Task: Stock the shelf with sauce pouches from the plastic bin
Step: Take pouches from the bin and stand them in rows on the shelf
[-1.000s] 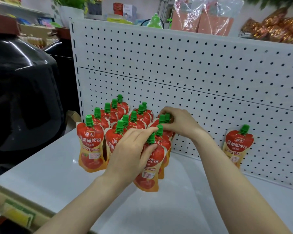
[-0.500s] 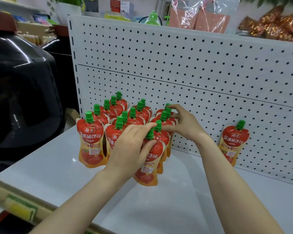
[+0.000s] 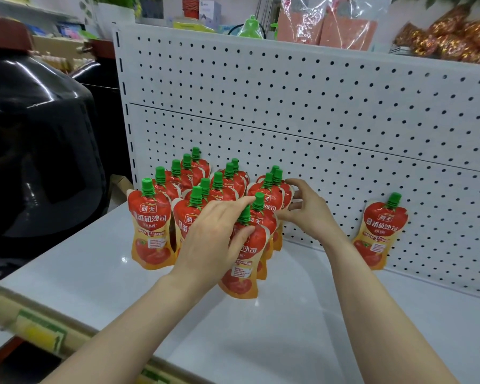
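Note:
Several red and orange sauce pouches with green caps stand in three rows on the white shelf (image 3: pixel 275 336), against its pegboard back. My left hand (image 3: pixel 214 234) pinches the green cap of the front pouch (image 3: pixel 241 284) of the right-hand row, which stands upright on the shelf. My right hand (image 3: pixel 305 212) sits just right of that row's rear pouches (image 3: pixel 269 195), fingers spread and loosely curled, holding nothing. The front-left pouch (image 3: pixel 150 228) stands free. The plastic bin is out of view.
One lone pouch (image 3: pixel 380 234) leans on the pegboard (image 3: pixel 316 106) to the right, with bare shelf between it and the rows. A large glossy black object (image 3: pixel 34 148) fills the left side. The shelf's price rail (image 3: pixel 39 333) runs along the near edge. Packaged goods sit above the pegboard.
My right hand has let go of the rear pouch cap it pinched and drawn back to the right with fingers spread. My left hand keeps its hold on the front pouch.

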Available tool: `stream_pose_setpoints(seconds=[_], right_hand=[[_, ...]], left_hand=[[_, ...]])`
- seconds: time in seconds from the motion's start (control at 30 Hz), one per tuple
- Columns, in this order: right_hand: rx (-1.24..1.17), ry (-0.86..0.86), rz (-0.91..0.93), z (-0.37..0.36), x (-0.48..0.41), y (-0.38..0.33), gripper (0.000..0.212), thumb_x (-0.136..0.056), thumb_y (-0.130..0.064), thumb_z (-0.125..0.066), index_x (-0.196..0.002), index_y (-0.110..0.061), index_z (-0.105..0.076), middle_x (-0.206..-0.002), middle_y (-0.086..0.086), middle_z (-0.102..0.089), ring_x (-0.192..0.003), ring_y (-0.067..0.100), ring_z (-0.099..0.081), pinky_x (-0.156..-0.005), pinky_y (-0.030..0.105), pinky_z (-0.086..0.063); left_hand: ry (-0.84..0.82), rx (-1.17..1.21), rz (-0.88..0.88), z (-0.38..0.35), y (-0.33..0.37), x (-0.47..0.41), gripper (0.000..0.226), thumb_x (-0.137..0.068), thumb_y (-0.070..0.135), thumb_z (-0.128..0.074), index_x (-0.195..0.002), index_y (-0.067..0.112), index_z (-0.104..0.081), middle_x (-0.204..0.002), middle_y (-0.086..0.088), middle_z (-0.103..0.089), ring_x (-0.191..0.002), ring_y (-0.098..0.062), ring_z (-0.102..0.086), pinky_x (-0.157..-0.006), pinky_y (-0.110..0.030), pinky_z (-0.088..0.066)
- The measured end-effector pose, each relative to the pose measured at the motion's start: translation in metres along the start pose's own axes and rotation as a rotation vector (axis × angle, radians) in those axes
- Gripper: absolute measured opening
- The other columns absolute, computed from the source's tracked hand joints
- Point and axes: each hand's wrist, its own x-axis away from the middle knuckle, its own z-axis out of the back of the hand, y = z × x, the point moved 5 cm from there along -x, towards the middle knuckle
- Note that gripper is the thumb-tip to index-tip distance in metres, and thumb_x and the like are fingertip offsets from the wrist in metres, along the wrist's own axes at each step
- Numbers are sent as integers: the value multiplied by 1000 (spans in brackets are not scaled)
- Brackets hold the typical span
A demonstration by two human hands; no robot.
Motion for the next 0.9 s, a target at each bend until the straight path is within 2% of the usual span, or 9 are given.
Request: stream_pose_setpoints(seconds=[0.1, 0.17, 0.23, 0.3, 0.4, 0.63, 0.73, 0.8, 0.9], right_hand=[[2, 24, 15, 1, 1, 0, 69, -77, -23, -82, -135, -31, -47, -116, -6, -60, -90, 4, -64, -68, 19, -50], [51, 83, 71, 2, 1, -3, 60, -79, -24, -80, -130, -31, -51, -118, -6, -58, -95, 9, -63, -76, 25, -52], [200, 171, 137, 2, -1, -7, 49, -80, -28, -78, -124, -29, -57, -118, -3, -51, -106, 15, -57, -87, 32, -50], [337, 218, 139, -1, -3, -10, 41, -83, -35, -75, -120, -23, -62, -111, -2, -46, -104, 19, -54, -84, 32, -46], [442, 168, 78, -11, -7, -13, 40, -87, -40, -70, -121, -19, -61, -106, -2, -45, -92, 21, -56, -74, 29, -39], [522, 221, 59, -22, -13, -20, 51, -90, -39, -67, -132, -16, -50, -125, 7, -51, -104, 32, -61, -80, 38, -45], [394, 397, -39, -13, -8, -9, 40, -93, -36, -64, -123, -14, -51, -122, 7, -55, -100, 30, -61, -75, 34, -41], [245, 444, -166, -8, -7, 8, 34, -96, -34, -60, -121, -13, -54, -118, 7, -60, -101, 29, -62, -75, 32, -39], [-10, 350, -271, -12, -12, 30, 17, -95, -30, -59, -91, -13, -62, -82, 1, -65, -81, 26, -65, -73, 37, -51]], left_hand=[[-6, -3, 6, 0, 0, 1, 51, -90, 31, -63, -138, 21, -48, -118, 6, -62, -113, -9, -52, -95, -16, -35], [-7, -3, 4, -1, 1, 1, 52, -90, 31, -63, -138, 22, -48, -118, 6, -62, -112, -9, -52, -94, -16, -35], [-5, 2, 6, -1, 1, 1, 52, -90, 30, -64, -138, 22, -47, -118, 6, -62, -112, -8, -51, -94, -16, -35], [0, 2, 7, 0, 1, 2, 52, -90, 30, -64, -138, 22, -47, -117, 6, -62, -111, -8, -51, -94, -16, -36], [9, -9, 5, -1, 1, 2, 52, -89, 28, -65, -138, 22, -47, -115, 7, -62, -109, -6, -49, -93, -14, -34], [19, -22, -6, -2, 1, 2, 55, -88, 27, -67, -139, 23, -46, -117, 6, -62, -111, -8, -51, -94, -16, -36], [21, -13, -7, -2, 1, 3, 56, -87, 27, -68, -139, 23, -46, -119, 6, -62, -112, -8, -51, -95, -16, -36], [27, -12, -6, -2, 1, 3, 57, -87, 27, -68, -139, 23, -46, -119, 7, -62, -112, -7, -50, -94, -15, -35], [34, -19, -9, -2, 1, 2, 57, -87, 27, -68, -139, 23, -46, -117, 7, -61, -110, -5, -48, -94, -13, -33]])
